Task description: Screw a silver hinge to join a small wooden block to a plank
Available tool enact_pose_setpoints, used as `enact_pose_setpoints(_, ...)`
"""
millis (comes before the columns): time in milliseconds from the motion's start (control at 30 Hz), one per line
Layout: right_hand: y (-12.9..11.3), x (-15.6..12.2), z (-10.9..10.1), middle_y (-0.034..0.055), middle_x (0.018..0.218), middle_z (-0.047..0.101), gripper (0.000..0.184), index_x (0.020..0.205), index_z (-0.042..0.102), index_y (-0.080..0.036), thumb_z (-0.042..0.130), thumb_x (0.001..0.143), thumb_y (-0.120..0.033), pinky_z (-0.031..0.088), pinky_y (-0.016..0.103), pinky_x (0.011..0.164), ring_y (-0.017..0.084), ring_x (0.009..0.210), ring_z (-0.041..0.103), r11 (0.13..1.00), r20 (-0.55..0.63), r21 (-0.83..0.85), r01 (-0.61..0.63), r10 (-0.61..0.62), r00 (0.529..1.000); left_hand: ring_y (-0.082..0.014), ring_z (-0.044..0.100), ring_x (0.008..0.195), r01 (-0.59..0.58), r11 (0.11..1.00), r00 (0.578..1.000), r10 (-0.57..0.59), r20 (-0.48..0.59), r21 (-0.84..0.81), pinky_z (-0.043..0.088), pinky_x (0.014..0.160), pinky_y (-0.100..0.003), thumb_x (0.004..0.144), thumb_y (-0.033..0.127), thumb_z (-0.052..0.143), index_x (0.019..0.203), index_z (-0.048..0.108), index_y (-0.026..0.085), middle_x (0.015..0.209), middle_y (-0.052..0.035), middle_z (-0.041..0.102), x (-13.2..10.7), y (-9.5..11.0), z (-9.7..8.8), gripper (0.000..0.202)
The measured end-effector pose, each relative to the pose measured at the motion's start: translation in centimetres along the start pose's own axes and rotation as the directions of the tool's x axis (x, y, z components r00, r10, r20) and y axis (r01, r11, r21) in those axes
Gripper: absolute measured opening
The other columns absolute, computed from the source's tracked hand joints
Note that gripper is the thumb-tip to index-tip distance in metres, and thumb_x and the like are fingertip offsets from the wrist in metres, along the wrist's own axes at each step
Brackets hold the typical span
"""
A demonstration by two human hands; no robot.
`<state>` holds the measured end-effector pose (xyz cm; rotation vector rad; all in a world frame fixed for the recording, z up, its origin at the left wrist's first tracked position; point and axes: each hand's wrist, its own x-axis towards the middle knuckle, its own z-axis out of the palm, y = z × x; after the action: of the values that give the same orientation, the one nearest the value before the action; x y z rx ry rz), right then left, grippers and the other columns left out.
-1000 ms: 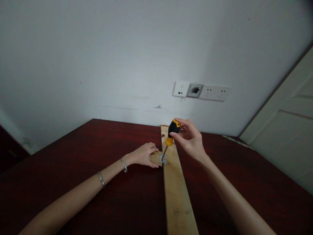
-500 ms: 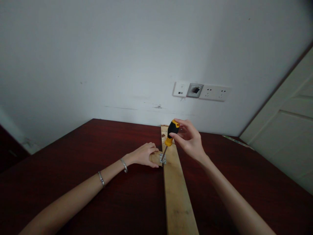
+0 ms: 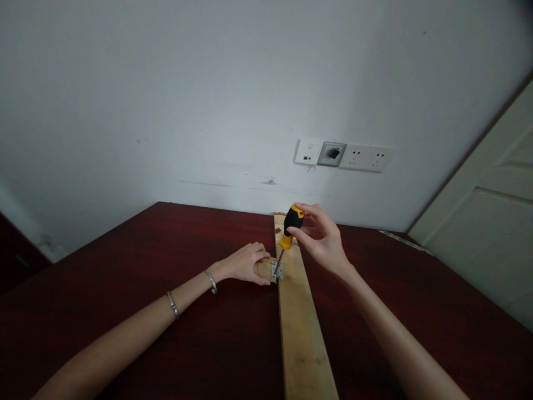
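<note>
A long pale wooden plank [image 3: 300,328] lies on the dark red table [image 3: 166,322], running away from me toward the wall. A small wooden block [image 3: 265,269] sits against its left edge, joined by a small metal hinge [image 3: 277,270]. My left hand [image 3: 245,262] is closed over the block and presses it to the plank. My right hand [image 3: 320,238] pinches the black and yellow handle of a screwdriver [image 3: 289,229]. Its shaft slants down and its tip rests on the hinge.
A white wall rises behind the table with a row of sockets and a switch plate [image 3: 343,155]. A pale door [image 3: 487,222] stands at the right. Two thin bracelets [image 3: 191,291] circle my left forearm.
My right hand and the screwdriver handle have shifted slightly to the left, with the fingers re-gripped on the handle. My left hand, the block and the plank have stayed still.
</note>
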<state>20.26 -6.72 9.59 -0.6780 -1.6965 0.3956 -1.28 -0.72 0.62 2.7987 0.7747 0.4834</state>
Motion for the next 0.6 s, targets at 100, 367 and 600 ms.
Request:
enact_pose_setpoints(100,-0.21,0.02,-0.08,0.0042,0.104,0.051,0.040,0.119,0.058,-0.032,0.069,0.081,-0.027,0.062,0.030,0.068,0.018,0.094,0.057,1.000,0.020,-0.017,0.017,-0.016,1.000,-0.0246,0.054,0.094,0.001,1.000,1.000,-0.001,0.005,0.007,0.045,0.086,-0.036,0.062,0.058,0.076,0.114,0.062,0.014,0.104,-0.0103,0.058,0.00,-0.04,0.03,0.069)
enact_pose_setpoints(367,-0.65,-0.03,-0.40,0.0051,0.114,0.055,0.042,0.122,0.056,-0.032,0.067,0.082,-0.021,0.062,0.030,0.074,0.018,0.101,0.059,0.998,0.087,-0.035,0.058,-0.055,0.995,-0.0245,0.054,0.095,0.005,1.000,1.000,-0.005,-0.001,0.001,0.044,0.086,-0.036,0.063,0.058,0.075,0.115,0.062,0.016,0.105,-0.0096,0.058,-0.03,-0.03,0.04,0.068)
enact_pose_setpoints(600,-0.75,-0.07,-0.51,0.0043,0.116,0.056,0.041,0.123,0.052,-0.031,0.062,0.085,-0.017,0.061,0.029,0.077,0.017,0.101,0.059,1.000,0.111,0.003,0.011,-0.011,0.994,-0.0244,0.054,0.094,0.006,1.000,1.000,-0.006,-0.002,0.004,0.044,0.086,-0.036,0.064,0.058,0.075,0.114,0.062,0.016,0.105,-0.0094,0.058,-0.03,0.14,-0.13,0.067)
